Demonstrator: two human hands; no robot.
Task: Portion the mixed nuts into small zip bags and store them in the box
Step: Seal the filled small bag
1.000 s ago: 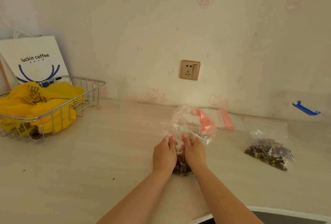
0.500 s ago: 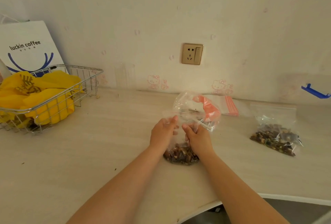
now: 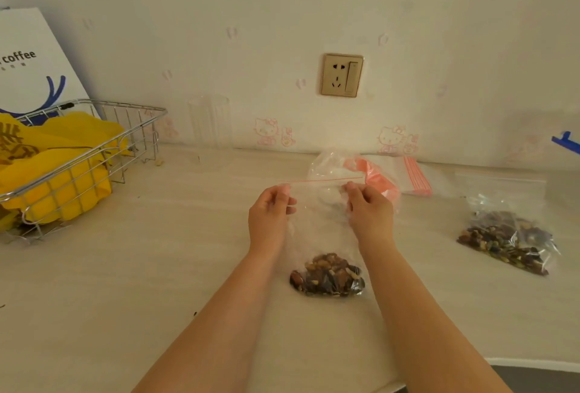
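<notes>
A small clear zip bag (image 3: 320,223) lies flat on the pale table, its red zip strip stretched between my hands and a clump of mixed nuts (image 3: 328,276) at its near end. My left hand (image 3: 271,216) pinches the bag's top left corner. My right hand (image 3: 368,212) pinches the top right corner. Behind the bag sits a crumpled clear and pink plastic bag (image 3: 370,172). A second zip bag of nuts (image 3: 505,235) lies to the right.
A wire basket (image 3: 94,154) holding yellow packets stands at the left, with a white coffee paper bag (image 3: 34,62) behind it. A stack of unused zip bags (image 3: 414,176) lies by the wall. A clear glass (image 3: 210,122) stands near the wall. The table's curved front edge is at lower right.
My hands moved from the bag's middle up to its top corners and apart, pulling the zip strip straight. The nuts now lie uncovered at the bag's near end.
</notes>
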